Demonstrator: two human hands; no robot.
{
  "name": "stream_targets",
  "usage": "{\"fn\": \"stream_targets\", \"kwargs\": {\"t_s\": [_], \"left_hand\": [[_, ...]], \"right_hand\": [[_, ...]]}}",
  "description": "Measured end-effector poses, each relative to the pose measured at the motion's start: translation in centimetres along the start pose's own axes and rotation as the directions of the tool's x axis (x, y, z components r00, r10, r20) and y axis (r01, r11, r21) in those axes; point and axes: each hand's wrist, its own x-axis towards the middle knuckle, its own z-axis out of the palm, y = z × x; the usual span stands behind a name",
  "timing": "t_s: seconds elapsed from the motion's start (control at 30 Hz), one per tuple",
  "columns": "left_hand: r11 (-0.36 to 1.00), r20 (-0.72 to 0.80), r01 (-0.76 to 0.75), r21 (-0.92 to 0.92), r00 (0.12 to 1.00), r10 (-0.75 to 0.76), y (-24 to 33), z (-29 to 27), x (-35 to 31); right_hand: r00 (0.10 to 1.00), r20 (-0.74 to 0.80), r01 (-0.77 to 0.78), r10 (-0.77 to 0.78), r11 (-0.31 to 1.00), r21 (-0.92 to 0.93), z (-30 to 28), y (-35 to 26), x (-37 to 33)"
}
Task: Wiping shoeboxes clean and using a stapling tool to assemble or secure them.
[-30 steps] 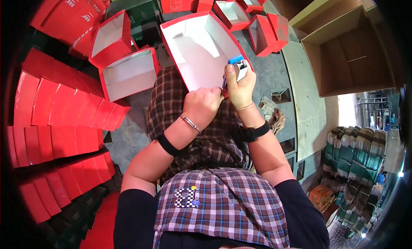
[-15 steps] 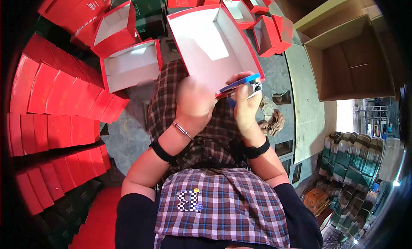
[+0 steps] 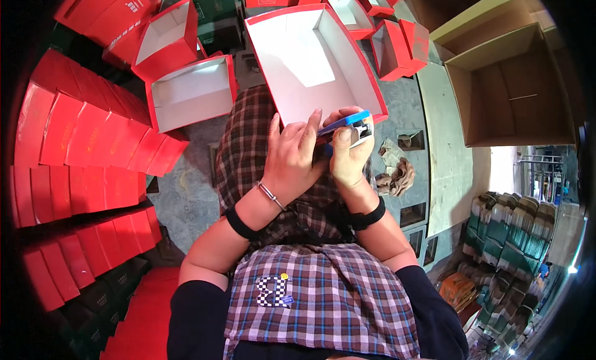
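Observation:
My right hand (image 3: pixel 351 158) is closed around a blue stapler (image 3: pixel 354 119) with a metal end, held at the near side of a large red box (image 3: pixel 377 93). This box is white inside and lies tilted in front of my lap, its open side facing up. My left hand (image 3: pixel 292 150) rests at the box's near edge, back of the hand up and fingers spread. Its thumb side is close to the stapler and partly hidden. The stapler's jaws cannot be made out behind my fingers.
Two open red boxes (image 3: pixel 234 80) lie to the left, beside tall stacks of red boxes (image 3: pixel 81 136). Several smaller red boxes (image 3: pixel 388 52) are at the far side. A brown carton (image 3: pixel 509 93) stands at the right. Crumpled brown paper (image 3: pixel 400 173) lies on the grey surface.
My left hand was blurred and bunched; now its fingers are spread at the box edge. The large box has shifted slightly right and nearer. The right hand keeps the stapler.

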Motion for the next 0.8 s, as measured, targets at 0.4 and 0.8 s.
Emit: {"fn": "stream_targets", "kwargs": {"t_s": [0.4, 0.8], "left_hand": [[0.998, -0.222, -0.008, -0.064, 0.975, -0.006, -1.5, 2.0, -0.4], [0.946, -0.159, -0.182, 0.269, 0.96, 0.23, -4.3, -4.7, -0.6]], "right_hand": [[0.992, 0.114, 0.001, 0.056, 0.895, -0.447, -0.5, 1.4, 1.6], [0.986, -0.164, 0.03, -0.002, 0.985, 0.171, -2.2, -4.9, 1.0]]}}
